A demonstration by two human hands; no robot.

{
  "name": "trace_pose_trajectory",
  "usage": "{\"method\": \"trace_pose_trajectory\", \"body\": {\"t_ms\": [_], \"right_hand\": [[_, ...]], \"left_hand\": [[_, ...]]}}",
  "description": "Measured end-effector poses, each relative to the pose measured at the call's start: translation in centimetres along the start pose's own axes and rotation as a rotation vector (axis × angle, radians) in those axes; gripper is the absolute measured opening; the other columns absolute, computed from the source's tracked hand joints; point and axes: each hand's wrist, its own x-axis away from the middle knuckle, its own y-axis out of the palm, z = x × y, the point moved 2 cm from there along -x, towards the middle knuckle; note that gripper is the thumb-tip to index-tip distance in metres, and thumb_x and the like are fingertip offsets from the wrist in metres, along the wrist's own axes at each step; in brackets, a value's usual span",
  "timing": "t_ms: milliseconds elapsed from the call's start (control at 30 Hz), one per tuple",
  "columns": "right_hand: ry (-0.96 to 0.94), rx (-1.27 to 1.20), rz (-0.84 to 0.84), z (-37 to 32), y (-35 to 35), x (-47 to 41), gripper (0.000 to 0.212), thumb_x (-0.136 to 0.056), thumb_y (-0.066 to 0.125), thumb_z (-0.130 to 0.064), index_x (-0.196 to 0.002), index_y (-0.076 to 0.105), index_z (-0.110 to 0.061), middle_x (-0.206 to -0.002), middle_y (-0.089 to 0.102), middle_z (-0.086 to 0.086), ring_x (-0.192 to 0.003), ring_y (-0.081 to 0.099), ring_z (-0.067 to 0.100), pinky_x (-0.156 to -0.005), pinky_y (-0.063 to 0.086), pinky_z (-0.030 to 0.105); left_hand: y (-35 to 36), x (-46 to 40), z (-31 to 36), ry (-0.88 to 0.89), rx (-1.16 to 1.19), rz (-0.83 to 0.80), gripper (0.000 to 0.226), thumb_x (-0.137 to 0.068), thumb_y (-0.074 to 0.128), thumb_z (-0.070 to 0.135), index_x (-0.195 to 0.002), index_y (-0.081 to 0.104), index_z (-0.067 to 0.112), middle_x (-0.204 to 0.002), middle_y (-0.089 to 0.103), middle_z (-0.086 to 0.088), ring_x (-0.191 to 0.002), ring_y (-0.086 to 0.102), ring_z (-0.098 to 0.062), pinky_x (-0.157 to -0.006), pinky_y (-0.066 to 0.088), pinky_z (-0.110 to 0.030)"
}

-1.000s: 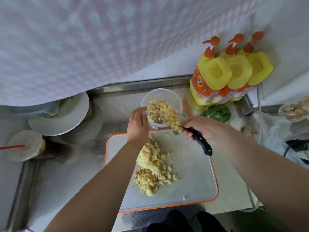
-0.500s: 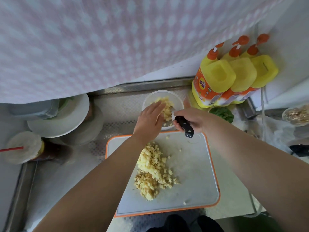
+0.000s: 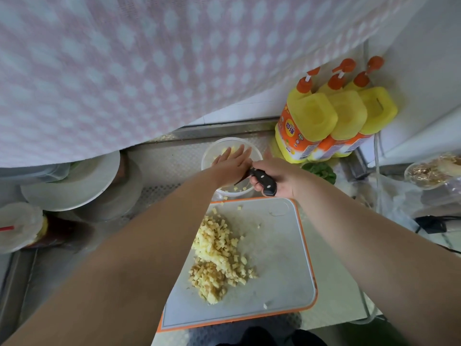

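Note:
A clear plastic bowl (image 3: 212,148) stands on the metal counter just behind a white cutting board with an orange rim (image 3: 282,258). My left hand (image 3: 230,166) lies flat over the bowl, fingers straight, covering most of the diced yellow pieces inside. My right hand (image 3: 277,177) grips the black handle of a knife (image 3: 263,179) at the bowl's right edge; the blade is hidden under my left hand. A pile of diced yellow food (image 3: 219,255) lies on the left half of the board.
Three yellow pump bottles (image 3: 331,121) stand at the back right, with a green vegetable (image 3: 320,171) in front of them. Stacked white plates (image 3: 74,181) and a lidded cup with a red straw (image 3: 20,226) sit at the left. A pink-and-white cloth (image 3: 149,71) hangs behind.
The diced pieces carried on the knife blade have gone into the bowl. My left hand has moved forward and flattened over the bowl; my right hand has turned the knife handle toward me.

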Motion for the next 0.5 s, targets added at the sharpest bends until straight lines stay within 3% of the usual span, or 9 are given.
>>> {"method": "trace_pose_trajectory", "body": {"t_ms": [200, 300, 367, 433, 500], "right_hand": [[-0.057, 0.079, 0.034, -0.6, -0.4, 2.4, 0.021, -0.099, 0.038, -0.011, -0.079, 0.041, -0.012, -0.064, 0.042, 0.008, -0.035, 0.042, 0.009, -0.033, 0.032, 0.014], [-0.074, 0.113, 0.036, -0.6, -0.9, 3.4, 0.018, -0.098, 0.041, -0.012, -0.08, 0.041, -0.011, -0.063, 0.043, 0.009, -0.038, 0.039, 0.012, -0.033, 0.031, 0.016], [-0.077, 0.124, 0.04, -0.5, -1.5, 4.2, 0.019, -0.099, 0.042, -0.015, -0.08, 0.041, -0.012, -0.063, 0.042, 0.007, -0.039, 0.038, 0.011, -0.033, 0.03, 0.016], [-0.073, 0.137, 0.06, -0.6, -1.9, 4.9, 0.019, -0.099, 0.042, -0.018, -0.081, 0.041, -0.012, -0.064, 0.043, 0.006, -0.038, 0.039, 0.01, -0.032, 0.03, 0.016], [-0.072, 0.156, 0.08, -0.6, -2.4, 5.5, 0.019, -0.099, 0.043, -0.018, -0.082, 0.043, -0.011, -0.065, 0.043, 0.006, -0.037, 0.041, 0.009, -0.032, 0.031, 0.017]], "left_hand": [[0.1, -1.3, -1.0, -0.057, 0.012, 0.069, 0.048, -0.108, 0.015, 0.039, -0.155, 0.014, 0.042, -0.165, -0.001, 0.014, -0.153, -0.003, -0.019, -0.122, 0.002, -0.04], [-0.3, -1.8, -2.2, 0.008, -0.003, 0.185, 0.044, -0.107, 0.03, 0.027, -0.149, 0.04, 0.032, -0.161, 0.027, 0.005, -0.147, 0.025, -0.025, -0.118, 0.024, -0.04], [-0.7, -1.5, -3.0, 0.034, -0.04, 0.318, 0.039, -0.103, 0.038, 0.016, -0.135, 0.058, 0.025, -0.142, 0.055, 0.001, -0.133, 0.043, -0.028, -0.105, 0.04, -0.041], [-0.9, -1.0, -3.4, -0.001, -0.099, 0.383, 0.037, -0.102, 0.041, 0.015, -0.13, 0.063, 0.024, -0.135, 0.06, 0.004, -0.13, 0.044, -0.024, -0.102, 0.043, -0.042], [-1.1, -0.5, -3.4, -0.016, -0.117, 0.391, 0.037, -0.102, 0.043, 0.016, -0.134, 0.061, 0.024, -0.143, 0.054, 0.005, -0.135, 0.038, -0.022, -0.108, 0.039, -0.04]]}}
